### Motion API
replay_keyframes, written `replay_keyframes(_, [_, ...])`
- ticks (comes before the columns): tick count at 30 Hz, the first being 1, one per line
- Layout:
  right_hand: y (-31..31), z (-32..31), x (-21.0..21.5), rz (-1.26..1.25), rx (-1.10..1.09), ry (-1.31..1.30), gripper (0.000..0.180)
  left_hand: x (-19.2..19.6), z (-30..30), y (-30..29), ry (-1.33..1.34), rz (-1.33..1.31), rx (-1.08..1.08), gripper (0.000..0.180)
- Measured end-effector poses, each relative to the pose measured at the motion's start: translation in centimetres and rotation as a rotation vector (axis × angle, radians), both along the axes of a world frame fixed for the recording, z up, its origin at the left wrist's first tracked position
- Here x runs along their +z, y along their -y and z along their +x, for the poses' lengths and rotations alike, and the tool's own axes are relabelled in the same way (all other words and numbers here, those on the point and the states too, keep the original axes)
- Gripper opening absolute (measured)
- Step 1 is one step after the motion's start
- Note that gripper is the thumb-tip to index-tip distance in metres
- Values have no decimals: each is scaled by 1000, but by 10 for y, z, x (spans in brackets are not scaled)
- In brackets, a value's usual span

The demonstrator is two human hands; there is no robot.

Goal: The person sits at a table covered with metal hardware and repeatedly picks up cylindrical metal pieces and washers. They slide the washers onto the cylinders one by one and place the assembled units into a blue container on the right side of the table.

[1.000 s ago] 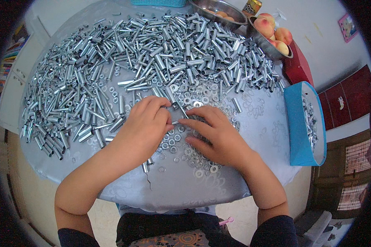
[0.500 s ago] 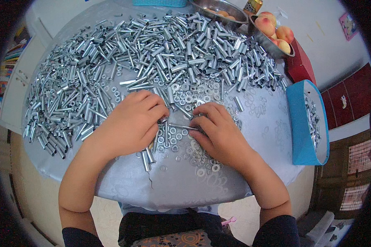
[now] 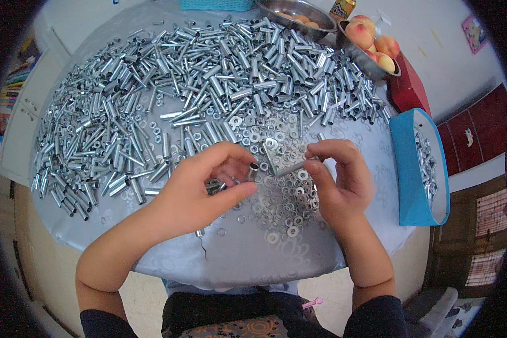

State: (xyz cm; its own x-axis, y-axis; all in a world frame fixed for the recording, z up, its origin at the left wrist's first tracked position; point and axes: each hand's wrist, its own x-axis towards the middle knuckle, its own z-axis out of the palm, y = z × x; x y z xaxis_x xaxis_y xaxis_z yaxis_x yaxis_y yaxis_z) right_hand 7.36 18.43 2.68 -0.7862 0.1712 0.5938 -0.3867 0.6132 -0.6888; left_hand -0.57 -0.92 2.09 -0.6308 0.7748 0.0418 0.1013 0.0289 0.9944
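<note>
My left hand (image 3: 200, 180), palm turned inward, pinches a short shiny metal sleeve (image 3: 253, 169) between thumb and fingers; its open end faces up. More metal pieces show under its fingers, partly hidden. Across from it, my right hand (image 3: 346, 177) grips a slim grey metal bolt (image 3: 290, 168) by one end, slightly blurred, its free end pointing left toward the sleeve without touching. Between and below the hands lie many flat washers (image 3: 292, 231) and hex nuts (image 3: 263, 166). A thin bent wire (image 3: 203, 248) sticks out below my left wrist.
A wide heap of metal sleeves and bolts (image 3: 225, 62) covers the table's far and left parts. At right stands a blue fabric bin (image 3: 405, 169) holding metal parts. Steel bowls with peaches (image 3: 360, 35) and eggs (image 3: 302, 18), a can (image 3: 342, 8) and a red box (image 3: 408, 87) stand beyond.
Both hands have lifted off the pile of small parts. My left hand has moved right and turned, showing a sleeve; my right hand has moved right, holding the bolt.
</note>
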Motion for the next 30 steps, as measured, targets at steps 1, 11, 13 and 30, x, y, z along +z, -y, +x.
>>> replay_keyframes(1, [-1, 0, -1, -57, 16, -27, 21, 0, 3, -1, 247, 67, -26, 28])
replay_keyframes(11, [0, 9, -2, -311, 157, -106, 23, -10, -1, -3, 537, 223, 19, 27])
replay_keyframes(13, [-2, 8, -3, -296, 165, -78, 22, -11, -1, -4, 545, 253, 28, 25])
replay_keyframes(30, [1, 5, -4, -226, 134, 51, 21, -13, 8, -7, 541, 259, -64, 30])
